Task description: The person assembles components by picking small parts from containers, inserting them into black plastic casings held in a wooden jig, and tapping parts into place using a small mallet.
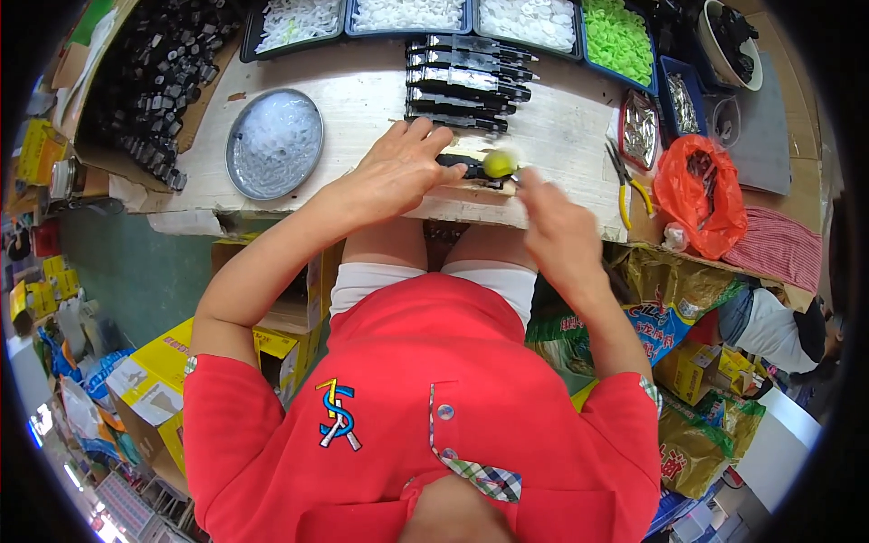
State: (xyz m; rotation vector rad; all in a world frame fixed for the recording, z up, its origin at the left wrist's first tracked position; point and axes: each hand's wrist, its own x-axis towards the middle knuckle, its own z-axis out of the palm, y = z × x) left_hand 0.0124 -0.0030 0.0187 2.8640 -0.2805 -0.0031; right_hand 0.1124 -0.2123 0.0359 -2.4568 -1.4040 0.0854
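Observation:
At the near edge of the table, my left hand [403, 172] presses a black plastic part [462, 168] down, its fingers curled over the left end. My right hand [563, 231] is closed round the handle of a small mallet, blurred by motion. The round yellow-green mallet head [499, 164] is right over the part's right end; whether they touch I cannot tell. Just beyond my left hand, several long black assemblies [466, 81] lie side by side in a row. Left of that hand stands a round metal dish [243, 158] of small clear pieces.
Trays of white pieces [407, 14] and green pieces [618, 41] line the far side. A box of black parts [149, 81] stands at left. Yellow-handled pliers [626, 185], a red plastic bag [699, 195] and a tray of metal pieces [639, 131] lie at right.

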